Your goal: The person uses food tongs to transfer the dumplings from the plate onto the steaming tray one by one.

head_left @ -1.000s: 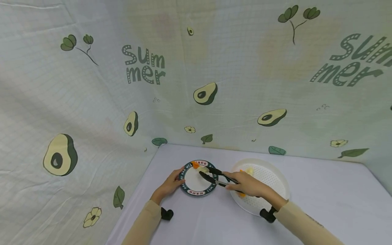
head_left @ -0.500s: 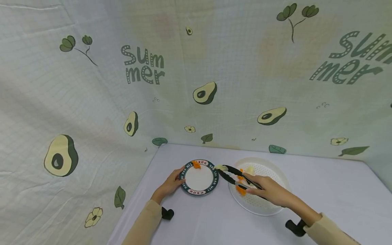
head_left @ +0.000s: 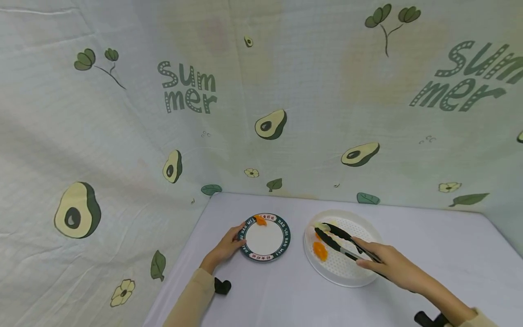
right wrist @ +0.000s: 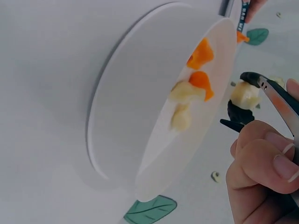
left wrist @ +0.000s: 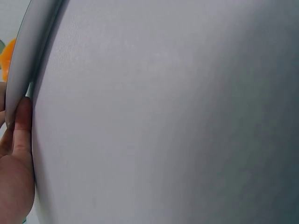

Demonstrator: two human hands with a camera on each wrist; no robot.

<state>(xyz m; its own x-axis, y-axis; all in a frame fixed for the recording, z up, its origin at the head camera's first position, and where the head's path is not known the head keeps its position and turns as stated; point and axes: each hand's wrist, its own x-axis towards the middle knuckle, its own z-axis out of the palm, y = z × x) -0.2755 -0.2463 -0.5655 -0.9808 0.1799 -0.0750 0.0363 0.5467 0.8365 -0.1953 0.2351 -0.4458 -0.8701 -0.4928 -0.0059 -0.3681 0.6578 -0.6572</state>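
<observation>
My left hand [head_left: 226, 247] holds the left rim of a white plate [head_left: 265, 240] with a dark green lettered border. In the left wrist view, a digit sits under the raised plate edge [left wrist: 24, 51]. One orange piece [head_left: 260, 220] lies on the plate's upper left. My right hand [head_left: 387, 265] grips black-tipped tongs [head_left: 330, 241]. Between the tong tips is a pale yellow piece [right wrist: 245, 96], above a round white tray [head_left: 347, 278] with a dotted base. Inside that tray are orange pieces [right wrist: 201, 53] and pale pieces [right wrist: 181, 116].
A white cloth covers the table [head_left: 433, 254]. Behind it hangs a pale curtain [head_left: 310, 91] printed with avocados and leaves. A strip of table separates plate and tray. Black camera mounts [head_left: 222, 286] stick out at the wrists.
My right hand has moved right, carrying the tongs and pale piece from over the plate to over the tray. The orange piece stays on the plate. My left hand keeps its hold.
</observation>
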